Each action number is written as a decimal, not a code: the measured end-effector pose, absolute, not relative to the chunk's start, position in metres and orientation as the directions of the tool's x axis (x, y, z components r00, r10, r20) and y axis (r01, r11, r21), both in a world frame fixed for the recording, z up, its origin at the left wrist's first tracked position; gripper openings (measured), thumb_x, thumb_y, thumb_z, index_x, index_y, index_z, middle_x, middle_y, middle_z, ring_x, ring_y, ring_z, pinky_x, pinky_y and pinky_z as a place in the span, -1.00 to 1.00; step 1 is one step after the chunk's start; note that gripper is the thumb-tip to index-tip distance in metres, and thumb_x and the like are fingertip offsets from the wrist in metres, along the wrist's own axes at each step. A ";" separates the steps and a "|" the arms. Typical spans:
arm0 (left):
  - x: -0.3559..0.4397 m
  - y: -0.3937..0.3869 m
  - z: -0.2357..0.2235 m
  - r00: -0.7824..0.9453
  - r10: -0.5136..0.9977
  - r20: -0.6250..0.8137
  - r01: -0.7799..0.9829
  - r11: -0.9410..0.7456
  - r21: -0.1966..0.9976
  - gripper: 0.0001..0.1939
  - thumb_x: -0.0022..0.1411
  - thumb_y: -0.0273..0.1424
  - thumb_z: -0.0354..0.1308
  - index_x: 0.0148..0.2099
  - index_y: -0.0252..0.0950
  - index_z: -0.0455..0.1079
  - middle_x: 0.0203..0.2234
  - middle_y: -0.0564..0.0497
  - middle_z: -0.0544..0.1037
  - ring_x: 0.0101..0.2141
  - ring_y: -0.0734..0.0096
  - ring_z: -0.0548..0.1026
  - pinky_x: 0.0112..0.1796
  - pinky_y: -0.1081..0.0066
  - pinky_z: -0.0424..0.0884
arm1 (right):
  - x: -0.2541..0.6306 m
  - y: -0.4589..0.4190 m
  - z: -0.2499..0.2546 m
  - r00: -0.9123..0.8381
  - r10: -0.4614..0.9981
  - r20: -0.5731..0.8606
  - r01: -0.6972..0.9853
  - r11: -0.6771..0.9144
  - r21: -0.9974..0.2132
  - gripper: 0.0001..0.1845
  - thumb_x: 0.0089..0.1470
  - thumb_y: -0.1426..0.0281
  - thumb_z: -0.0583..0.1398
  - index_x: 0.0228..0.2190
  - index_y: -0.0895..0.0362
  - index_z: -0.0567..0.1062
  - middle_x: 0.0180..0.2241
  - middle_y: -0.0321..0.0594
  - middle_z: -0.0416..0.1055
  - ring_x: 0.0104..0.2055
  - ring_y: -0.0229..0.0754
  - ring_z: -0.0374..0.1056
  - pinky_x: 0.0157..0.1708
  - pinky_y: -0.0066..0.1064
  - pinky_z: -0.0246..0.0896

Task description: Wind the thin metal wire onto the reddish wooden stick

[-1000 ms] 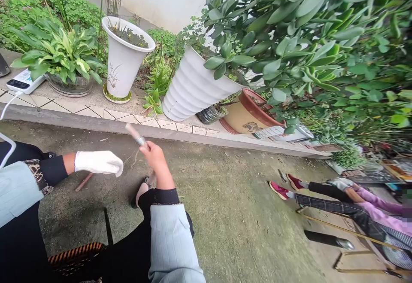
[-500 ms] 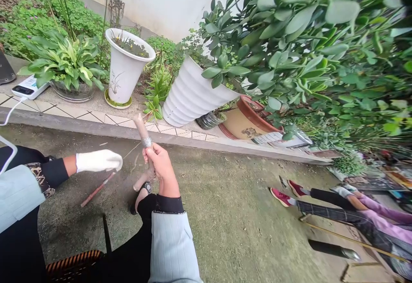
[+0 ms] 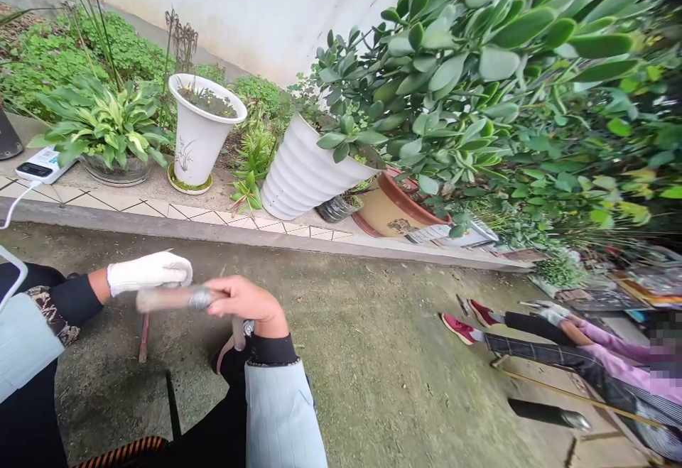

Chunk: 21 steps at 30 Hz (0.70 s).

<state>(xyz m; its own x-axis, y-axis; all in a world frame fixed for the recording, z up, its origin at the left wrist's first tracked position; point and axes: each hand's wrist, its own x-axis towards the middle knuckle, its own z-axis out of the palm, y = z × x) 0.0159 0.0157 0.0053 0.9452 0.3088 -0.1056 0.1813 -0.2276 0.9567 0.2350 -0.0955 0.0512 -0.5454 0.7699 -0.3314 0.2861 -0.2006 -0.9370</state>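
Note:
My left hand [image 3: 152,273], in a white glove, is closed with its fingers curled toward the ground. A thin reddish stick [image 3: 143,336] slants down below it and seems to be in its grip; the upper part is hidden. My bare right hand [image 3: 242,299] is wrapped round a wooden stick [image 3: 163,300] bound with silvery wire. This stick points left, blurred by motion, and crosses just under the glove, over the reddish stick. Whether the two sticks touch I cannot tell. A further pale wooden piece [image 3: 238,333] shows below my right hand.
Along the tiled ledge [image 3: 175,210] stand a white flowerpot [image 3: 199,145], a ribbed white pot [image 3: 314,170], a brown pot [image 3: 381,212] and a white device [image 3: 42,165] with a cable. At right sits another person with red shoes [image 3: 458,327], near a dark cylinder [image 3: 546,412].
My right hand has swung the wire-bound stick from pointing up to lying level, toward the glove. The reddish stick has turned steeper. My left hand has shifted slightly left.

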 end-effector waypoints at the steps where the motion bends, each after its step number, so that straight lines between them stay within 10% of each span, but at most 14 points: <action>1: 0.016 0.014 0.005 0.935 0.336 -0.117 0.203 -0.231 0.952 -0.64 0.25 -0.16 -0.01 -0.33 -0.38 0.35 -0.50 0.02 0.40 -0.49 0.46 0.30 -0.45 0.53 0.25 | 0.237 -0.095 0.054 -0.430 0.866 -0.255 0.191 -0.188 -0.963 -0.68 -0.08 0.24 0.27 -0.30 0.18 0.46 -0.49 -0.35 0.31 -0.50 -0.36 0.19 -0.45 -0.49 0.11; 7: 0.015 -0.011 0.015 0.978 0.170 -0.120 0.184 -0.435 0.881 -0.68 0.32 -0.25 -0.07 -0.32 -0.35 0.38 -0.46 0.02 0.46 -0.49 0.48 0.34 -0.41 0.55 0.26 | 0.243 -0.084 0.046 0.203 0.965 -0.165 0.269 -0.217 -0.938 -0.77 0.03 0.25 0.15 -0.32 0.15 0.42 -0.50 -0.32 0.30 -0.53 -0.32 0.17 -0.48 -0.47 0.08; 14: 0.007 -0.005 0.019 0.984 0.178 0.003 0.105 -0.596 0.796 -0.65 0.36 -0.28 -0.11 -0.36 -0.33 0.39 -0.48 0.04 0.46 -0.45 0.46 0.35 -0.34 0.53 0.24 | 0.229 -0.085 0.038 0.176 0.936 -0.305 0.900 -0.278 -0.336 -0.82 0.03 0.27 0.20 -0.32 0.08 0.49 -0.38 -0.20 0.46 -0.34 -0.19 0.30 -0.39 -0.44 0.01; 17: 0.002 0.009 0.021 0.942 0.336 -0.002 0.215 -0.598 0.772 -0.67 0.32 -0.26 -0.06 -0.38 -0.34 0.38 -0.48 0.04 0.45 -0.44 0.45 0.34 -0.35 0.52 0.24 | 0.227 -0.089 0.043 -0.087 0.866 -0.492 0.897 -0.147 -0.418 -0.83 0.00 0.27 0.24 -0.37 0.11 0.51 -0.46 -0.29 0.41 -0.39 -0.26 0.27 -0.43 -0.48 -0.01; 21: 0.001 0.020 0.018 0.896 0.445 -0.015 0.242 -0.457 0.856 -0.66 0.29 -0.19 -0.05 -0.34 -0.36 0.37 -0.43 0.01 0.47 -0.40 0.41 0.36 -0.32 0.50 0.29 | 0.228 -0.095 0.053 -0.550 0.695 -0.462 0.540 -0.126 -0.832 -0.67 -0.07 0.24 0.29 -0.26 0.14 0.52 -0.52 -0.40 0.33 -0.46 -0.34 0.22 -0.42 -0.52 0.07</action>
<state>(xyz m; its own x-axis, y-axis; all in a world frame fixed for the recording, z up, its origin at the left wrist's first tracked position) 0.0013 0.0197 0.0181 0.8955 0.4447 -0.0154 0.2418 -0.4573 0.8558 0.2277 -0.0946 0.0531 -0.5503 0.6955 -0.4620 0.5397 -0.1260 -0.8324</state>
